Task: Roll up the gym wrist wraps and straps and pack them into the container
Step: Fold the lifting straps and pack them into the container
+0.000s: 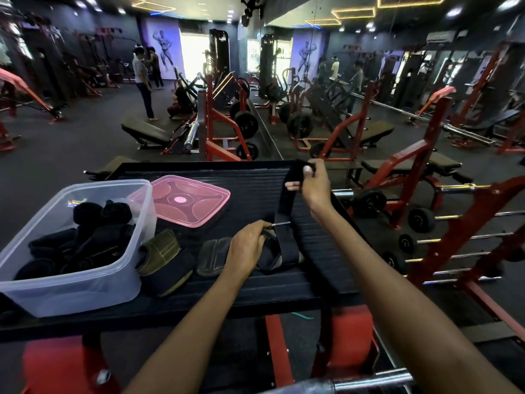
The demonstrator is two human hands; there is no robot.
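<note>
Stretching between both hands, long black strap (285, 207) with metal ring.

A commercial gym is shown: red weight racks (224, 120), padded benches (145, 132), loaded barbells (369, 199) and a mirrored wall (369, 66) are seen.

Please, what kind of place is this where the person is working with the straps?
It is almost certainly a commercial gym. Red weight benches and plate-loaded machines fill the floor, barbells lie on racks, and a bodybuilder mural hangs on the far wall.
</note>
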